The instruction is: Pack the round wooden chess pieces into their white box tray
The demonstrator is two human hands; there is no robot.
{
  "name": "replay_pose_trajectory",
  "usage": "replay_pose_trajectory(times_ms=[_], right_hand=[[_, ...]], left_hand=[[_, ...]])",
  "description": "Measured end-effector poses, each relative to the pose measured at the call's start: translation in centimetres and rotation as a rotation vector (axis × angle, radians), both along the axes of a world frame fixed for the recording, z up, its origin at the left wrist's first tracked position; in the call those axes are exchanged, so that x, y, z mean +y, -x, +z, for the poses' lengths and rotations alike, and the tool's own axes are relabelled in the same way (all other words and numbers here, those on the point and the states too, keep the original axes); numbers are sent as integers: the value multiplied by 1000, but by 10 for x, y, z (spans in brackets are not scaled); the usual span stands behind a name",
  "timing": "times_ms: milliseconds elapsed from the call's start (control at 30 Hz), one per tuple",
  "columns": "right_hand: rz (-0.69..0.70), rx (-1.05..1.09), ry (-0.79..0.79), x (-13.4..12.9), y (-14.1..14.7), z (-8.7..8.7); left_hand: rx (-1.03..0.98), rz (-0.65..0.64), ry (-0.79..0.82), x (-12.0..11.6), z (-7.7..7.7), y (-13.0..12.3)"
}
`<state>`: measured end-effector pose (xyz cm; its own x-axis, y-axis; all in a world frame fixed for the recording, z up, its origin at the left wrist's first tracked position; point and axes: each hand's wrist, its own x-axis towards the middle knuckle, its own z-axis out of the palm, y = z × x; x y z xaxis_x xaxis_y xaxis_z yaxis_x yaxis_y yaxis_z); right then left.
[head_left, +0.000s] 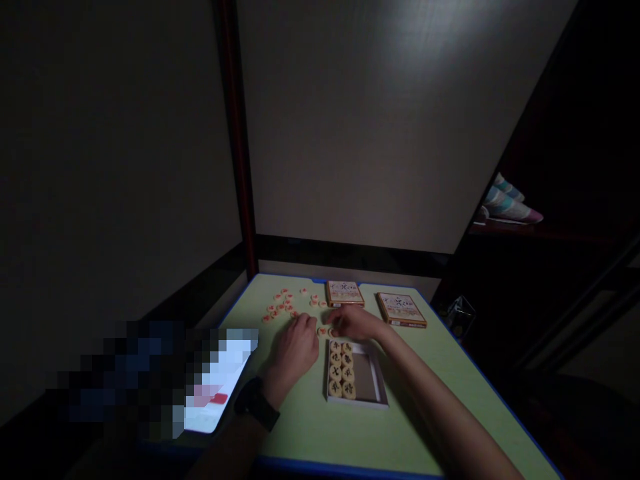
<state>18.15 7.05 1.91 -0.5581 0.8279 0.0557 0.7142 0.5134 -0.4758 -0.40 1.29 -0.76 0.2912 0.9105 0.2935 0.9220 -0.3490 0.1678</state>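
My left hand [299,345], with a dark watch on its wrist, rests over the table with its fingers curled together. Whatever its fingertips hold is too small to make out. Red-marked Chinese chess pieces [281,307] lie loose just beyond it. Reaching in from the right, my right hand [356,322] hangs palm down with its fingers bent and apart. Under its thumb side is one chess piece [333,332], and another piece [321,331] sits between the hands. Nearer me stands an open box tray [383,393]; dark-marked chess pieces [342,371] fill two columns on its left side.
Two flat printed boxes, one at the back middle [345,293] and one at the back right [401,309], lie on the green table [320,433]. A lit, blurred screen [220,380] is at the left edge. A wall panel [350,133] rises behind.
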Motion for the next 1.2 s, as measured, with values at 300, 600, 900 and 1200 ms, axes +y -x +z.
replay_pose_trajectory(times_ms=[300, 600, 900, 1200], right_hand=[[69, 2, -52, 9, -2, -21], [-3, 137, -97, 5, 2, -31], [9, 361, 85, 15, 9, -46], [1, 342, 46, 27, 16, -33]], left_hand=[[29, -149, 37, -1, -4, -6], [54, -13, 50, 8, -7, 7], [27, 144, 115, 20, -7, 22], [-97, 189, 133, 21, -4, 25]])
